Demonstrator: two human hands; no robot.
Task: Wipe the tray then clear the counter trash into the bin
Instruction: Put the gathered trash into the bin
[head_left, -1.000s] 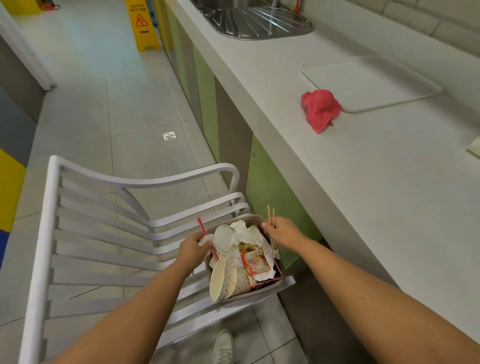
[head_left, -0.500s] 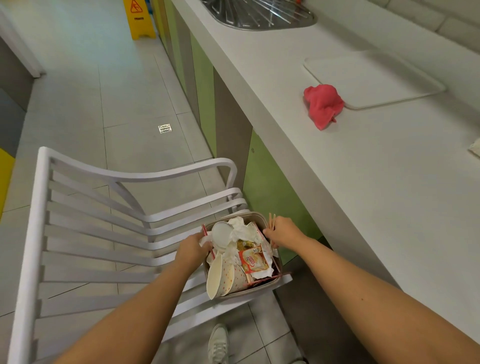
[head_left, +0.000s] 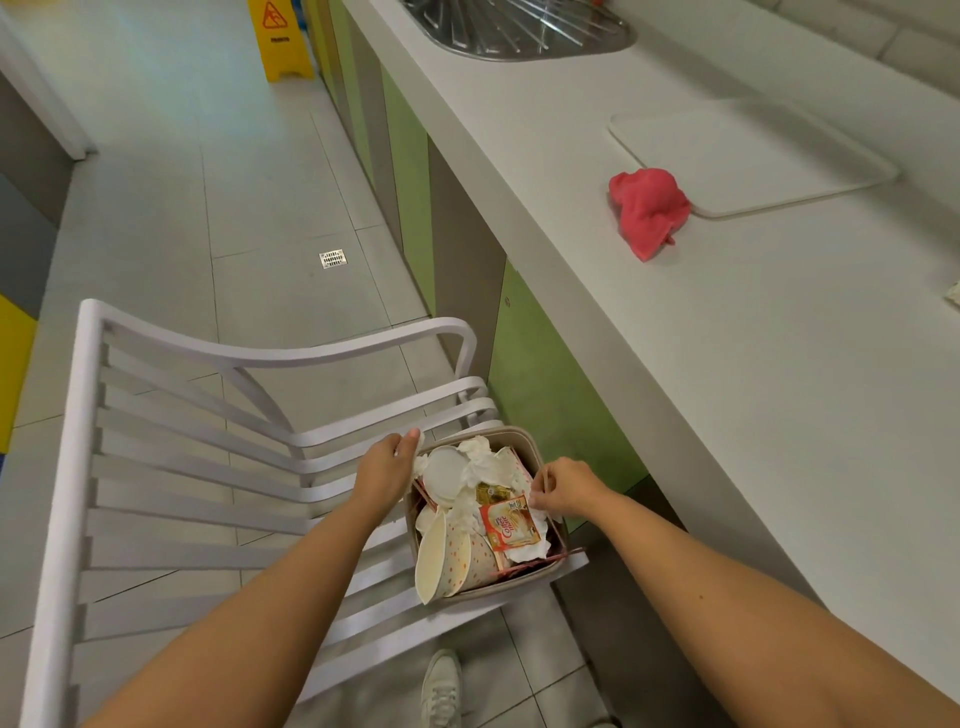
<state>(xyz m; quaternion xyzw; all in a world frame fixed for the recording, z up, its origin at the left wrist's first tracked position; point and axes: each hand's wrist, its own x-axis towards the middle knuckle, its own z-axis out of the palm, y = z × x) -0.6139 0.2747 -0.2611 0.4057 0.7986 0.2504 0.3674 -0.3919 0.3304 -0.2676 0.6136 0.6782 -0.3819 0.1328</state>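
Observation:
A small beige bin (head_left: 524, 582) stands on the seat of a white slatted chair (head_left: 208, 457), beside the counter. It is stuffed with a spotted paper cup (head_left: 447, 558), a white lid, crumpled tissue (head_left: 483, 462) and a creamer sachet (head_left: 509, 522). My left hand (head_left: 387, 467) grips the bin's far-left rim. My right hand (head_left: 566, 493) lies over the right rim, its fingertips pinched on tissue inside. On the counter (head_left: 727, 389) lies the white tray (head_left: 753, 150) with a red cloth (head_left: 649, 208) at its near corner.
A steel sink (head_left: 519, 31) is set into the counter's far end. A pale scrap (head_left: 953, 296) lies at the counter's right edge. Green cabinet fronts (head_left: 540, 384) run under the counter. A yellow wet-floor sign (head_left: 280, 41) stands on the tiled floor. My shoe (head_left: 441, 686) is below the chair.
The chopsticks that stood up from my right hand and the red straw by my left hand no longer stick out. Both hands have come lower onto the bin.

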